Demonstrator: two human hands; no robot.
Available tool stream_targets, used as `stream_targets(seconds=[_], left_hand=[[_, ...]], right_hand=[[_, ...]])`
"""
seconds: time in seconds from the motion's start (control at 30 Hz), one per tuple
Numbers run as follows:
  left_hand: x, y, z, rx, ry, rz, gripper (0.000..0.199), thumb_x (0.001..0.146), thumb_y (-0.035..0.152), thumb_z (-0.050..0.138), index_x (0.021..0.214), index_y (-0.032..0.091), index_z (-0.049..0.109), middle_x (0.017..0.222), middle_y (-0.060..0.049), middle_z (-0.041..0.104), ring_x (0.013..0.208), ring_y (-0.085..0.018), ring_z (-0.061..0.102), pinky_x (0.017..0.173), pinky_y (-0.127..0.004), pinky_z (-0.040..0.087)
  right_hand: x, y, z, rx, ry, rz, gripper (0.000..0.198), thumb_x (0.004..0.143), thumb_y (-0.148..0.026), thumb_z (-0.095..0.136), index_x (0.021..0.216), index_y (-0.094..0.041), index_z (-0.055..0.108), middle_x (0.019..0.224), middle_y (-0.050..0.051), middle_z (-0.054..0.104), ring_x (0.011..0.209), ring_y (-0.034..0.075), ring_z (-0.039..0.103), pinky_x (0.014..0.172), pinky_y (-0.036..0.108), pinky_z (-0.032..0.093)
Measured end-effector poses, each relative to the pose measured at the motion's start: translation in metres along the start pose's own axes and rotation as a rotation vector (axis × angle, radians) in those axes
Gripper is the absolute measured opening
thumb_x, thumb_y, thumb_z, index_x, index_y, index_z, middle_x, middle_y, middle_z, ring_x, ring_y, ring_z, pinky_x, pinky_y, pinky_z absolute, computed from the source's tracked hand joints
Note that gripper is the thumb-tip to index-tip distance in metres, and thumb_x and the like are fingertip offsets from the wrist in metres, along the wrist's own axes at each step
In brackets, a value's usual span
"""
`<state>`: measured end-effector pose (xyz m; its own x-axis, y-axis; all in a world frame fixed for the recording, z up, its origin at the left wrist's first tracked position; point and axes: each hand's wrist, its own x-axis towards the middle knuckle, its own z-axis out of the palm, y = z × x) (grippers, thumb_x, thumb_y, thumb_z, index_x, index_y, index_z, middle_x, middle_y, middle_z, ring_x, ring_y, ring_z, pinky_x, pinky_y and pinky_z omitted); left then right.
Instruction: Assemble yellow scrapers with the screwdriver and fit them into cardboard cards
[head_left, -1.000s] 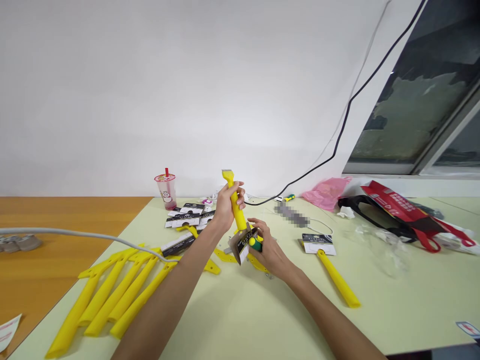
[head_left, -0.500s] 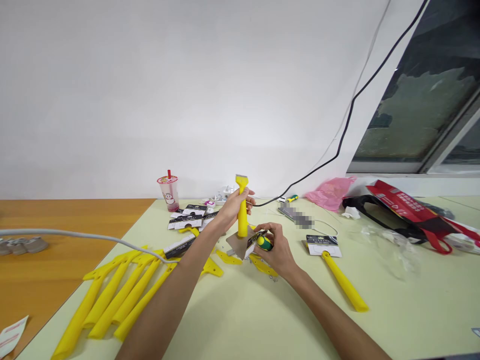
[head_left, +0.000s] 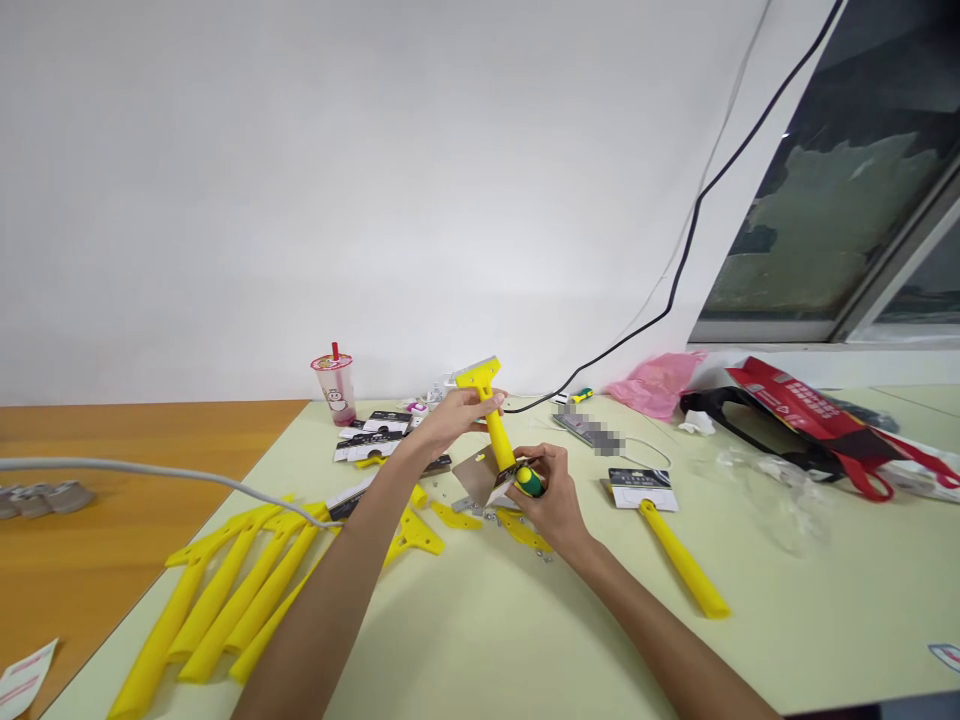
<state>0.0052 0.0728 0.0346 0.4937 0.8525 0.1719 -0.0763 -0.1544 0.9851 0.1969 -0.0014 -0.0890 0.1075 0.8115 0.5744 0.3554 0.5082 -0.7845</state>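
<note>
My left hand (head_left: pixel 456 415) is closed around a yellow scraper (head_left: pixel 498 440), whose wide head points up and whose handle slants down to the right. At the lower end of the handle is a folded packaging card (head_left: pixel 474 475) with a greyish outer side. My right hand (head_left: pixel 559 505) is closed on a green-and-yellow screwdriver (head_left: pixel 529 482), its fingers also touching the card's edge. The screwdriver's shaft is hidden. Below the hands lie loose yellow blade covers (head_left: pixel 456 516), small screws (head_left: pixel 544 556) and metal pieces.
Several yellow scraper handles (head_left: pixel 217 600) lie at left under a grey cable (head_left: pixel 187 476). Black-and-white cards (head_left: pixel 369 447) and a drink cup (head_left: pixel 334 385) stand behind. A carded scraper (head_left: pixel 684 560) lies right, with a phone (head_left: pixel 585 432), pink bag (head_left: pixel 656 385) and red bag (head_left: pixel 802 410) beyond.
The scraper has turned in my left hand: its head now shows its broad face and leans left, with the handle's lower end shifted right towards the card. My right hand has barely moved.
</note>
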Motion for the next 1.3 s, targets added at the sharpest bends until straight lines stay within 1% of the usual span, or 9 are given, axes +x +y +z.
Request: stream_targets(seconds=[0.17, 0.27, 0.37, 0.53, 0.67, 0.8, 0.9, 1.0, 1.3], left_hand=[[-0.004, 0.007, -0.018, 0.026, 0.122, -0.020, 0.077, 0.066, 0.043, 0.105, 0.130, 0.017, 0.071, 0.105, -0.012, 0.081, 0.109, -0.031, 0.078, 0.094, -0.046, 0.065], [-0.006, 0.009, -0.028, 0.040, 0.170, -0.046, 0.074, 0.062, 0.040, 0.107, 0.121, 0.017, 0.070, 0.103, -0.012, 0.082, 0.103, -0.030, 0.081, 0.087, -0.042, 0.068], [-0.009, 0.009, -0.034, 0.042, 0.166, -0.056, 0.074, 0.064, 0.041, 0.107, 0.122, 0.018, 0.068, 0.099, -0.009, 0.081, 0.093, -0.028, 0.082, 0.079, -0.039, 0.070], [-0.011, 0.012, -0.032, 0.009, 0.161, -0.104, 0.112, 0.065, 0.039, 0.106, 0.160, 0.025, 0.049, 0.099, -0.007, 0.081, 0.085, -0.025, 0.081, 0.075, -0.041, 0.071], [-0.009, 0.014, -0.028, 0.004, 0.174, -0.125, 0.101, 0.061, 0.038, 0.107, 0.149, 0.022, 0.060, 0.104, -0.009, 0.081, 0.085, -0.024, 0.080, 0.073, -0.038, 0.071], [-0.008, 0.009, -0.026, -0.004, 0.185, -0.109, 0.094, 0.060, 0.038, 0.107, 0.142, 0.021, 0.064, 0.103, -0.008, 0.082, 0.089, -0.024, 0.079, 0.074, -0.036, 0.071], [-0.016, 0.002, -0.023, -0.024, 0.269, -0.070, 0.094, 0.062, 0.040, 0.106, 0.143, 0.023, 0.063, 0.104, -0.008, 0.082, 0.095, -0.026, 0.081, 0.078, -0.038, 0.071], [-0.033, -0.007, -0.016, -0.054, 0.380, -0.017, 0.096, 0.066, 0.044, 0.104, 0.149, 0.024, 0.060, 0.104, -0.008, 0.083, 0.100, -0.029, 0.082, 0.083, -0.040, 0.071], [-0.089, -0.056, -0.005, -0.103, 0.622, 0.077, 0.092, 0.083, 0.061, 0.090, 0.160, 0.028, 0.051, 0.120, -0.012, 0.081, 0.125, -0.032, 0.076, 0.095, -0.041, 0.068]], right_hand=[[0.001, -0.001, 0.002, 0.197, -0.043, 0.053, 0.056, 0.082, -0.033, 0.085, 0.118, -0.033, 0.042, 0.129, 0.007, 0.076, 0.120, 0.027, 0.075, 0.105, 0.051, 0.063], [0.002, -0.003, 0.000, 0.232, -0.053, 0.054, 0.057, 0.084, -0.035, 0.088, 0.118, -0.034, 0.042, 0.127, 0.007, 0.078, 0.122, 0.027, 0.075, 0.105, 0.051, 0.063], [0.002, -0.002, -0.004, 0.194, -0.064, 0.031, 0.056, 0.085, -0.037, 0.089, 0.118, -0.033, 0.044, 0.121, 0.006, 0.081, 0.113, 0.027, 0.079, 0.099, 0.050, 0.065], [-0.001, 0.005, -0.010, 0.043, 0.008, 0.040, 0.057, 0.078, -0.046, 0.092, 0.113, -0.030, 0.049, 0.101, 0.003, 0.079, 0.080, 0.024, 0.077, 0.074, 0.042, 0.065], [-0.002, 0.006, -0.012, 0.016, 0.007, 0.074, 0.057, 0.073, -0.047, 0.093, 0.109, -0.030, 0.053, 0.081, -0.004, 0.071, 0.060, 0.019, 0.064, 0.056, 0.036, 0.057], [0.001, 0.002, -0.012, 0.064, -0.045, 0.099, 0.053, 0.077, -0.047, 0.090, 0.110, -0.031, 0.051, 0.091, -0.001, 0.078, 0.076, 0.025, 0.076, 0.073, 0.042, 0.066], [0.005, -0.001, -0.011, 0.121, -0.084, 0.120, 0.049, 0.085, -0.046, 0.084, 0.113, -0.032, 0.047, 0.107, 0.003, 0.083, 0.102, 0.027, 0.082, 0.094, 0.048, 0.067], [0.008, -0.004, -0.011, 0.158, -0.127, 0.139, 0.046, 0.089, -0.041, 0.079, 0.119, -0.032, 0.046, 0.115, 0.005, 0.084, 0.115, 0.028, 0.081, 0.104, 0.051, 0.064], [0.014, 0.013, -0.009, -0.167, -0.244, 0.031, 0.058, 0.092, -0.021, 0.068, 0.143, -0.033, 0.044, 0.121, 0.004, 0.085, 0.115, 0.030, 0.082, 0.097, 0.053, 0.067]])
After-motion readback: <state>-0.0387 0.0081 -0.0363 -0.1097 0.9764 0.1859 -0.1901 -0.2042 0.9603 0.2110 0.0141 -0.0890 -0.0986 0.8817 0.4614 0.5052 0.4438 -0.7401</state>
